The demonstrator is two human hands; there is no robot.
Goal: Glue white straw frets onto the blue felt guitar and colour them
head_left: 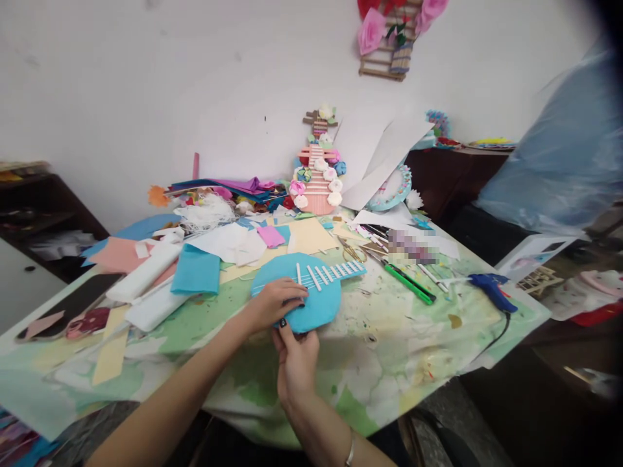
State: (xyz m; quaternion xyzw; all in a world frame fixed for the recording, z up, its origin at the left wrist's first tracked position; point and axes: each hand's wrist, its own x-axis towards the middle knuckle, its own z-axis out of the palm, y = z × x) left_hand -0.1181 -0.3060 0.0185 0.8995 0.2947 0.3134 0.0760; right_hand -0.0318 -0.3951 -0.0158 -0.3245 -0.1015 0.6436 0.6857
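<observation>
Over the near part of a paint-stained tabletop (355,370), held by its lower rim: blue lute-shaped craft (324,306) crossed by white strips (315,277). Clamped there in the grip of the right hand (295,353), thumb uppermost; touched from above by the left hand (272,301) with fingers bent, whether pinching or resting impossible to tell. Flanked by blue paper (195,272) at left and green cutter (409,283) at right. Farther right, blue glue gun (491,288); behind, near the wall (195,78), flower-covered pink lute (317,202).

Open tablecloth (384,363) lies right of the blue cutout (322,307); beyond, a knife (409,283) obstructs.
</observation>
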